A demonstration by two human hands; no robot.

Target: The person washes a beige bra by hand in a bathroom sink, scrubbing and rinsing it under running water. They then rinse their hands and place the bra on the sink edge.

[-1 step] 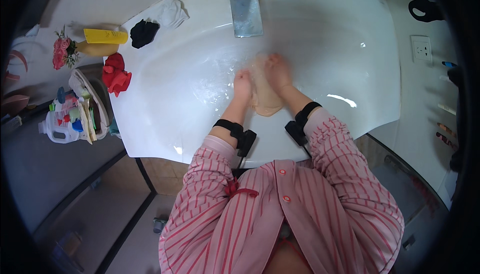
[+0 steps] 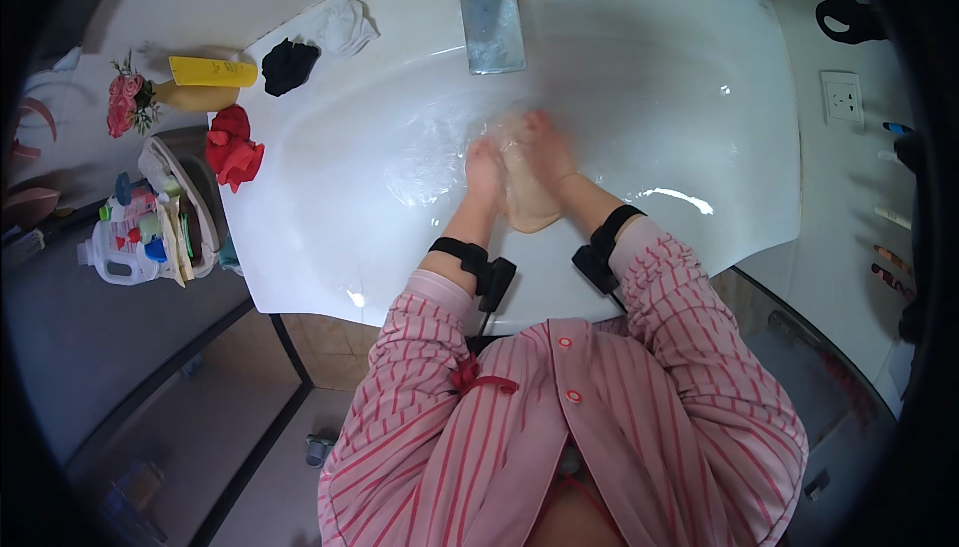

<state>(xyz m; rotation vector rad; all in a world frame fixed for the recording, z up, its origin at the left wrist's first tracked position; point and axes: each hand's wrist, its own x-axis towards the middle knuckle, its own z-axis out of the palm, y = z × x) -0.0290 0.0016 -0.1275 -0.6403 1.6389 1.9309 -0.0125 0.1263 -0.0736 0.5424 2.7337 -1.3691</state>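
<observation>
Both of my hands are down in a white sink basin, pressed together around a wet beige cloth. My left hand grips the cloth's left side. Its upper right part is clutched by my right hand. The hands are blurred. A metal faucet juts out over the basin just above them. Black bands sit on both wrists, and my sleeves are pink with stripes.
On the sink's left rim lie a black cloth, a white cloth and a red cloth. A yellow bottle, pink flowers and a rack of bottles stand further left. A wall socket is at right.
</observation>
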